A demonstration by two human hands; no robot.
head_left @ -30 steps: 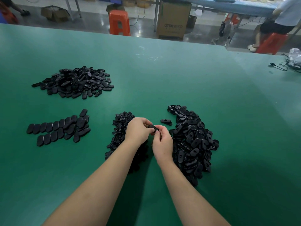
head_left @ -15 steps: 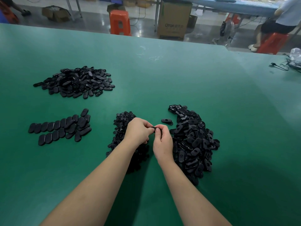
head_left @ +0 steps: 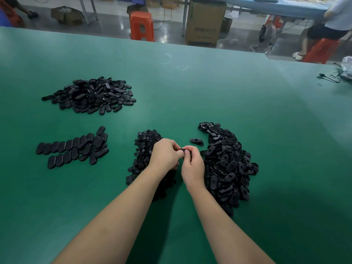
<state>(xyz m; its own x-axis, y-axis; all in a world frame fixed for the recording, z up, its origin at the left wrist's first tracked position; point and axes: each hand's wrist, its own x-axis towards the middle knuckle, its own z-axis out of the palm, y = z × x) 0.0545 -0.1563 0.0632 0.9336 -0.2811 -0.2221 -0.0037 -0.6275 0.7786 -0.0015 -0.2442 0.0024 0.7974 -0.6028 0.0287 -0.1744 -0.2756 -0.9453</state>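
We have both hands just above the green table, meeting in the narrow gap between two heaps. The left hand and the right hand each curl their fingers round one small black part, pinched between them and mostly hidden by the fingertips. Tight quarters here: the pile of small black pieces lies right under the left wrist, the big pile of oval covers is just beside the right hand, and a lone oval cover sits just beyond the fingers. Off to the left we see neat rows of ovals and a loose heap farther back, both well apart from the hands. Wide bare green runs ahead to the table's far edge and out to the right, where cables lie near the rim.
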